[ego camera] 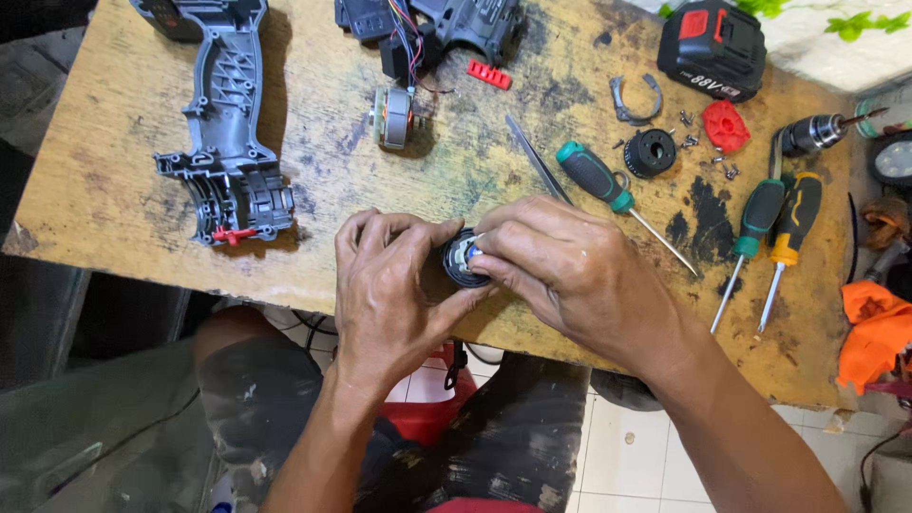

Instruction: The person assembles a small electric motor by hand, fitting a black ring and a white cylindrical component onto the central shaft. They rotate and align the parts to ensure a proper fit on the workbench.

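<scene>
My left hand (pixel 385 285) and my right hand (pixel 570 271) meet over the near edge of a stained wooden table (pixel 114 171). Between them they hold a small round black part (pixel 463 258) with pale metal pieces in its middle. The left fingers wrap its left side and underside. The right thumb and fingertips press on its top right. Just beyond the right hand lie grey tweezers (pixel 534 157) and a green-handled screwdriver (pixel 608 185).
An opened grey tool housing (pixel 226 114) lies far left. A motor (pixel 394 116) with coloured wires and a dark housing half (pixel 465 24) sit at the far middle. At right: battery pack (pixel 712 47), black ring (pixel 650 152), red cap (pixel 726 125), loose screws, two screwdrivers (pixel 774 228), drill chuck (pixel 815 133), orange cloth (pixel 874 328).
</scene>
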